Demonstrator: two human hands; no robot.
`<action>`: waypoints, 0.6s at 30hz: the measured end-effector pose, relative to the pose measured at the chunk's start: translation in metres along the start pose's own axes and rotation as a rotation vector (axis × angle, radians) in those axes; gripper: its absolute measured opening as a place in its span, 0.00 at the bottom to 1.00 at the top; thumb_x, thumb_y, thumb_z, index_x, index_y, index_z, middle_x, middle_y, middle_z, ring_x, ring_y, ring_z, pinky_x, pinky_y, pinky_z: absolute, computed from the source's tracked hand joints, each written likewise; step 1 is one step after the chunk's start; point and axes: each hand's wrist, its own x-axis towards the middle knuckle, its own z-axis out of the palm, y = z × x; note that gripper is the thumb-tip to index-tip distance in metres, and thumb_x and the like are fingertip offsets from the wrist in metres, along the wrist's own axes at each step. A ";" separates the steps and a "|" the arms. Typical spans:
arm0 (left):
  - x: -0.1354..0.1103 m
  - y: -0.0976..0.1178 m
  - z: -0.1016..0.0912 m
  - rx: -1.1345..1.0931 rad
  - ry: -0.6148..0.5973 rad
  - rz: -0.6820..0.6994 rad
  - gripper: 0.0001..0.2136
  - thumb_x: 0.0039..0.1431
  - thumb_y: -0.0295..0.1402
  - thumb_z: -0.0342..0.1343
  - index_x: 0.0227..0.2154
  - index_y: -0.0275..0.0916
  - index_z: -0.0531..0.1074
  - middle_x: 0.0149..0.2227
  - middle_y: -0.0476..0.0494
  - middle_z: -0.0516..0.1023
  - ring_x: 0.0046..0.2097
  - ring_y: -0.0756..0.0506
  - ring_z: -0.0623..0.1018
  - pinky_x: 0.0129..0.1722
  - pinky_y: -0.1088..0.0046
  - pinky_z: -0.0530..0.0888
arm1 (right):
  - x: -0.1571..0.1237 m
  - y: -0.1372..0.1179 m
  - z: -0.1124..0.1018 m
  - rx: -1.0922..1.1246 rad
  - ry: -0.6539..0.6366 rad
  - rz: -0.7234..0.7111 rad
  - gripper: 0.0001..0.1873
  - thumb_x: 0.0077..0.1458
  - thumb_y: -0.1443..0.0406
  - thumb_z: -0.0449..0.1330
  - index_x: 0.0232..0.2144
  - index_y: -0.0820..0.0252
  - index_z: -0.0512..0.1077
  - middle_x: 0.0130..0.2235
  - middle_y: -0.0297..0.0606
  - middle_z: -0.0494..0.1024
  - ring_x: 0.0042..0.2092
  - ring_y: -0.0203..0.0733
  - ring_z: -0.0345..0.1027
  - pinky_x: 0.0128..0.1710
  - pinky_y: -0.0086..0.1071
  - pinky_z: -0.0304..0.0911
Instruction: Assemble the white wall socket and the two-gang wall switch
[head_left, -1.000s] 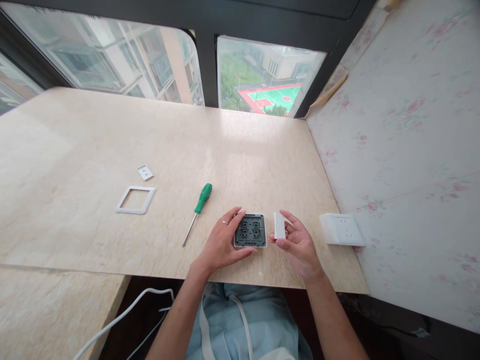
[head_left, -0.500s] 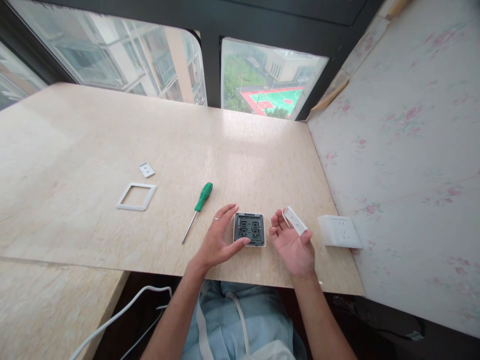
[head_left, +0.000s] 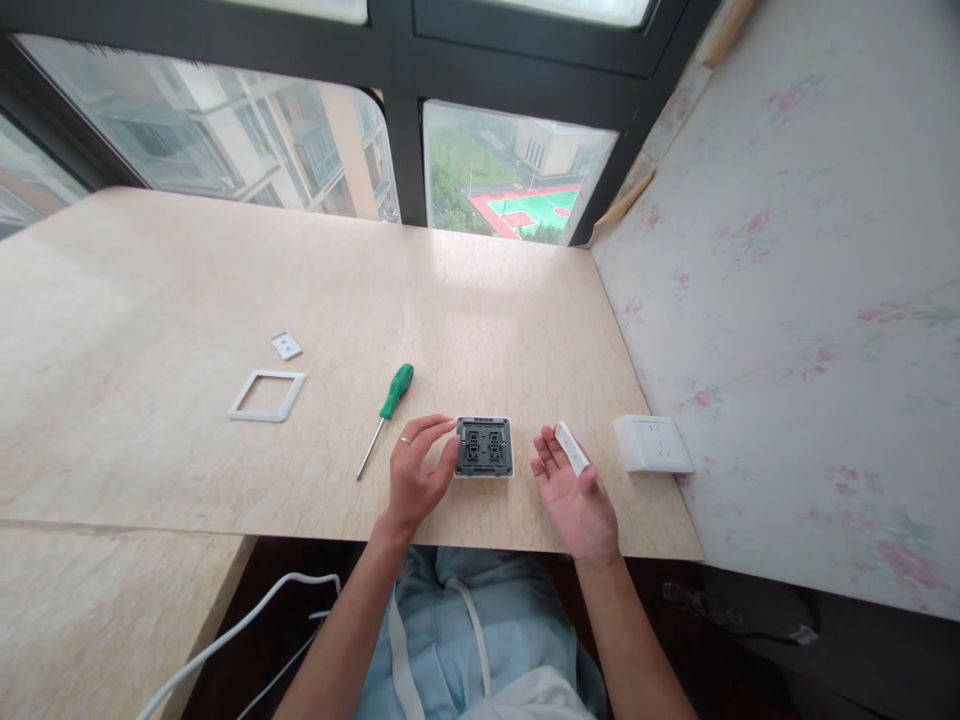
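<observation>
A square wall switch (head_left: 485,449) with its dark inner face up lies near the counter's front edge. At its left side is my left hand (head_left: 424,462), thumb and fingers apart, fingertips close to the rim; whether they touch it I cannot tell. My right hand (head_left: 577,498), palm up, holds a white switch rocker (head_left: 572,448) between thumb and fingers, to the right of the switch. A green-handled screwdriver (head_left: 395,393) lies left of my left hand. Further left are a white square frame (head_left: 267,396) and a second white rocker (head_left: 286,346).
A white socket box (head_left: 653,444) stands on the right by the flowered wall (head_left: 810,330). Windows with a dark frame (head_left: 409,150) border the back of the marble-patterned counter (head_left: 360,290). A white cable (head_left: 247,617) hangs below the front edge at the left.
My left hand has drawn back left, its thumb leaving the front of the switch. The right hand still holds the rocker, now turned more edge-on. The whole view has shifted slightly.
</observation>
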 end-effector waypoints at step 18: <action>-0.033 0.106 0.013 -1.194 -0.530 -0.927 0.23 0.50 0.50 0.68 0.38 0.35 0.81 0.31 0.43 0.78 0.27 0.54 0.68 0.25 0.79 0.64 | -0.045 -0.021 0.012 -0.615 -0.244 -0.267 0.34 0.51 0.58 0.73 0.60 0.43 0.70 0.62 0.40 0.74 0.60 0.55 0.70 0.61 0.47 0.66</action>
